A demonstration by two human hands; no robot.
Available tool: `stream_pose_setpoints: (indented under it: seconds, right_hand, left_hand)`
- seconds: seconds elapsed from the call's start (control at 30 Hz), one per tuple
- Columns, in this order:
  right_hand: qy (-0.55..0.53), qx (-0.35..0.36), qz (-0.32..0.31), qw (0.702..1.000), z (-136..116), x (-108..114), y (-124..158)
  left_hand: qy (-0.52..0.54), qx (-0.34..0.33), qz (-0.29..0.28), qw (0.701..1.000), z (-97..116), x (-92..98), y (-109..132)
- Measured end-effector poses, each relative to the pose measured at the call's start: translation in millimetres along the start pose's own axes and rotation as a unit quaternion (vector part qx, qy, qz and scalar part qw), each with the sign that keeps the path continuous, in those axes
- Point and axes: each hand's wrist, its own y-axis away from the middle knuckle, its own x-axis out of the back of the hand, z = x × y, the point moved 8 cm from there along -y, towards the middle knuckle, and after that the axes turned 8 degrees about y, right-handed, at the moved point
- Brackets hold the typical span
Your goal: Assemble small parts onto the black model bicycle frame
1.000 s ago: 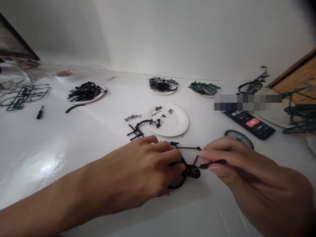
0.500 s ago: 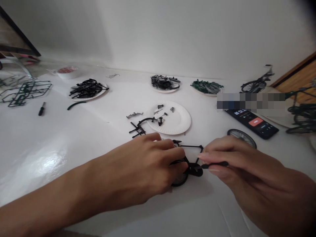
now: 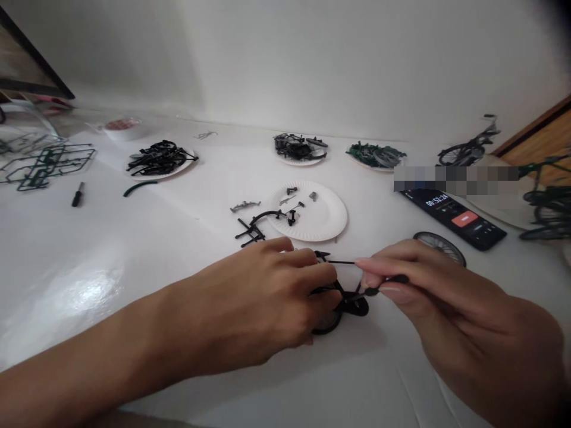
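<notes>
A black model bicycle (image 3: 357, 307), partly built, lies under my left hand (image 3: 276, 294). Those fingers are closed round its rear part, hiding much of the wheel. A small black-handled screwdriver (image 3: 391, 285) is pinched between the thumb and fingers of my right hand (image 3: 446, 303). Its metal shaft slants down to the left, and the tip meets the bicycle by the chain cover. Just beyond my right hand rests a loose spoked wheel (image 3: 439, 245). Ahead of my left hand lie a black sprue piece (image 3: 250, 232) and a grey part (image 3: 245, 205).
A white paper plate (image 3: 328, 208) carries several small parts. Farther back stand plates of black parts (image 3: 160, 159), dark parts (image 3: 297, 147) and green parts (image 3: 377, 156). At right are a phone (image 3: 457, 220) and assembled model bicycles (image 3: 468, 148). Another screwdriver (image 3: 78, 195) lies at left.
My right hand and the screwdriver have shifted slightly up, and the screwdriver now slants more steeply towards the bicycle. My left hand keeps its hold on the bicycle.
</notes>
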Motion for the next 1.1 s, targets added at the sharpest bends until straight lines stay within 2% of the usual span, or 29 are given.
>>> stream_pose_setpoints:
  seconds: [0.1, 0.27, 0.53, 0.83, 1.1]
  right_hand:
    - [0.012, 0.035, -0.013, 0.999, -3.2, -1.2, -0.1]
    - [0.05, 0.055, -0.002, 0.997, -0.8, 1.3, 2.4]
    - [0.059, 0.113, -0.072, 0.989, -3.3, -4.5, 7.0]
    - [0.03, 0.112, -0.04, 0.992, -6.4, -3.8, 8.2]
    - [0.016, 0.096, -0.045, 0.994, -4.2, -4.3, 11.2]
  left_hand:
    - [0.029, 0.013, 0.0, 1.0, -4.4, 1.1, 1.2]
    - [0.087, 0.028, 0.014, 0.996, -13.0, 5.5, 4.1]
    - [0.142, 0.057, 0.025, 0.988, -19.5, 6.5, 3.6]
    - [0.153, 0.076, 0.022, 0.985, -23.9, 4.6, 5.0]
    - [0.096, 0.04, 0.036, 0.994, -15.5, 8.1, 3.7]
